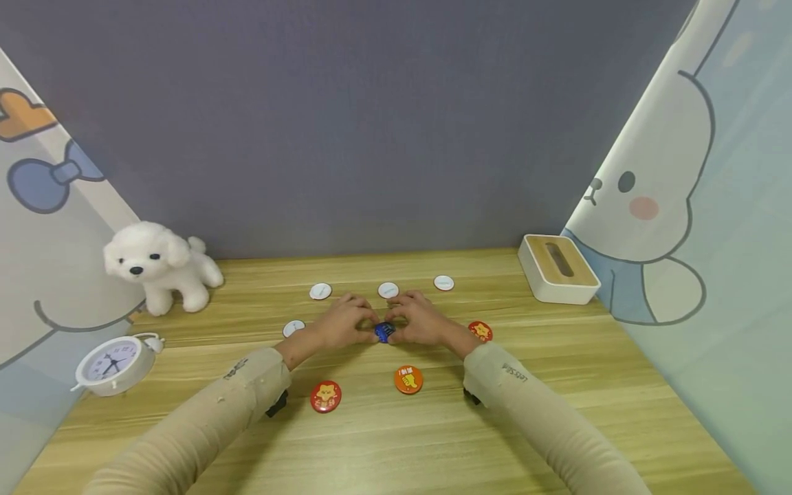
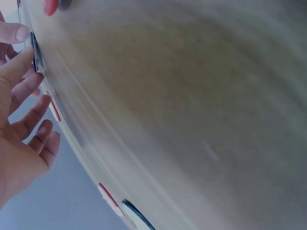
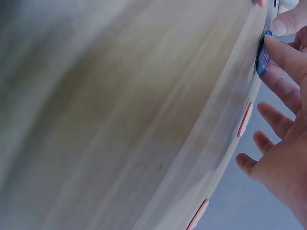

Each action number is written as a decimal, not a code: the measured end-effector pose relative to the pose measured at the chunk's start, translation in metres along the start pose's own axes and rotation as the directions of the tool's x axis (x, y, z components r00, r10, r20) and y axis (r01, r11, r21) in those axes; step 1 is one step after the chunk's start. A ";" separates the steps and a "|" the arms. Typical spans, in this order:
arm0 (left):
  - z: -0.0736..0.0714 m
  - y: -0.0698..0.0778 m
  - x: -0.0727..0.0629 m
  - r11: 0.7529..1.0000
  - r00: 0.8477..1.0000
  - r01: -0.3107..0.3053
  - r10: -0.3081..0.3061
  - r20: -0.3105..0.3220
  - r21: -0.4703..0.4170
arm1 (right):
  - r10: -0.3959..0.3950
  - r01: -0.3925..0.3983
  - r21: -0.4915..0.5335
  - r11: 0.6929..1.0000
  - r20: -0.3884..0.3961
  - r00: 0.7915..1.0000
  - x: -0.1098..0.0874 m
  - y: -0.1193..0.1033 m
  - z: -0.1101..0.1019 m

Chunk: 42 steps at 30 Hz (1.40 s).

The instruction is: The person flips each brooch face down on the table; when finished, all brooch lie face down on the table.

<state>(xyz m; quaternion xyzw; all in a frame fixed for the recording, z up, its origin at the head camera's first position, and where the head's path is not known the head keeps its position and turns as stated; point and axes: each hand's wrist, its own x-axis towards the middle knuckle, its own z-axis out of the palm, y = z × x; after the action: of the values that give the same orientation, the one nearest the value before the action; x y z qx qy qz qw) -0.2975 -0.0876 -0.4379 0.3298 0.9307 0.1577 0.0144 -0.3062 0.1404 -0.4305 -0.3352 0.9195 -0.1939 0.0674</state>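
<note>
A round blue button badge sits low over the tabletop between both hands. My left hand holds its left edge with thumb and forefinger, the other fingers spread loosely. At the opposite edge my right hand pinches the same badge. In the right wrist view the blue badge shows its shiny face beside the fingertips. Only a thin dark edge of the badge appears in the left wrist view. Whether it touches the table cannot be told.
White-faced badges lie behind and left of the hands. Red star badges and an orange thumb badge lie nearer and to the right. A plush dog, an alarm clock and a tissue box stand at the sides.
</note>
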 end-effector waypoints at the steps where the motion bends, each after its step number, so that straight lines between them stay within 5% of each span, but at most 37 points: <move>1: 0.000 0.000 0.000 1.000 1.000 -0.002 0.002 -0.002 -0.002 | 0.006 -0.006 0.002 1.000 0.002 1.000 0.000 0.000 0.000; 13: -0.001 0.000 0.004 0.999 1.000 0.001 -0.001 -0.006 -0.041 | 0.049 -0.050 0.051 0.997 0.011 0.999 0.004 0.001 0.002; 42: -0.003 -0.002 0.004 0.989 1.000 -0.004 0.001 -0.016 -0.146 | 0.022 -0.020 0.166 0.986 -0.008 1.000 0.007 -0.005 -0.003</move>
<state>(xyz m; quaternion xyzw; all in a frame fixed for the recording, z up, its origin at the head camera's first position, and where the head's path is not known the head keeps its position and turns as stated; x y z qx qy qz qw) -0.3018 -0.0873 -0.4355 0.3278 0.9163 0.2278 0.0310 -0.3091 0.1329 -0.4258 -0.3178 0.9040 -0.2707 0.0926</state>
